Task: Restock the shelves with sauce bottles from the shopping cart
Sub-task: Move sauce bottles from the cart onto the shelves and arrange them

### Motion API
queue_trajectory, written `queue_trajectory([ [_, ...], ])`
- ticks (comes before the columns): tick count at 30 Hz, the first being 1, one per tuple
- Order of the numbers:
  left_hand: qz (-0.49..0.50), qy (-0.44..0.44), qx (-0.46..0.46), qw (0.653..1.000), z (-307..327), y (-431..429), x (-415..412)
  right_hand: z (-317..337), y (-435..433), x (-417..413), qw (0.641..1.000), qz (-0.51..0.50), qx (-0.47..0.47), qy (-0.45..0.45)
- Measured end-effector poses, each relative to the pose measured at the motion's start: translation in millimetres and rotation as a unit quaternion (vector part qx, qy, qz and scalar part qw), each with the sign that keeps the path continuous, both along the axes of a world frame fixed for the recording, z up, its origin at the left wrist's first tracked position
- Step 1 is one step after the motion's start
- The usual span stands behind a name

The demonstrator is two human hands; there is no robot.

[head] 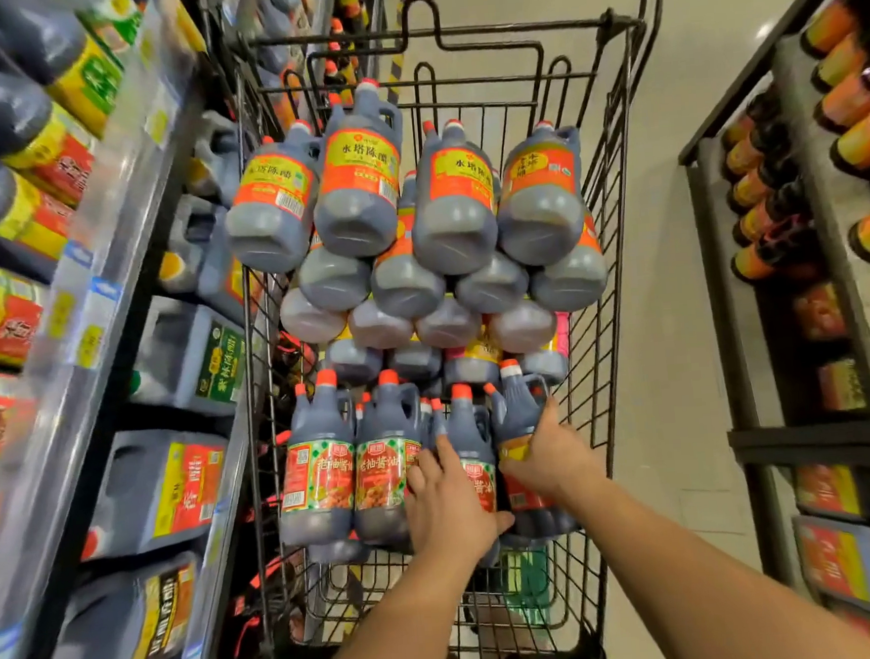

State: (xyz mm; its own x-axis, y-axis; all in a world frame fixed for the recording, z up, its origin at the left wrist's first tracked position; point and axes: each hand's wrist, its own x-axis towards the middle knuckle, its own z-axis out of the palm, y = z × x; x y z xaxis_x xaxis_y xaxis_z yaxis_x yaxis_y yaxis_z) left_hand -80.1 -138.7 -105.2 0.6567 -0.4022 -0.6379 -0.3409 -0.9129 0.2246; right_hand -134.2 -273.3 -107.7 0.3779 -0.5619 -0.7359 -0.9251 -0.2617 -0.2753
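A black wire shopping cart (612, 172) is packed with dark sauce bottles with red caps. The near row stands upright, with red-and-green labels (320, 481). Behind it, bottles with orange-and-yellow labels (360, 180) are stacked on their sides. My left hand (450, 503) lies on the third bottle of the near row (468, 430), fingers spread over its front and thumb round its lower right side. My right hand (550, 455) grips the rightmost near bottle (520, 405) around its middle, fingers wrapped over its orange label.
Shelves on the left (110, 280) hold large dark jugs (171, 492) and bottles, with price tags along the rails. A second shelf unit (761, 306) with orange-labelled bottles stands at the right. Pale floor (672, 364) runs between the cart and the right shelf.
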Motion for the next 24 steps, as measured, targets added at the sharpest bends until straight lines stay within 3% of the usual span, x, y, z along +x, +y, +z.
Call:
queue_trajectory([
  [5, 0.015, -0.049, 0.048, 0.998, -14.3, -10.5, -5.4, -13.1, -6.0, -1.0, 0.998, -0.033, 0.051, -0.031],
  [10, 0.036, -0.058, 0.041, 0.997, -23.6, -14.2, -5.5, -17.9, -8.4, -2.4, 0.997, -0.001, 0.019, -0.078],
  [19, 0.070, -0.050, -0.039, 0.996, -17.8, -3.6, -19.9, -6.7, -6.5, -5.3, 0.991, -0.096, -0.005, -0.088],
  [24, 0.030, -0.045, -0.087, 0.995, -13.2, 4.4, -23.7, 15.2, -7.3, -2.6, 0.983, -0.079, -0.012, -0.164],
])
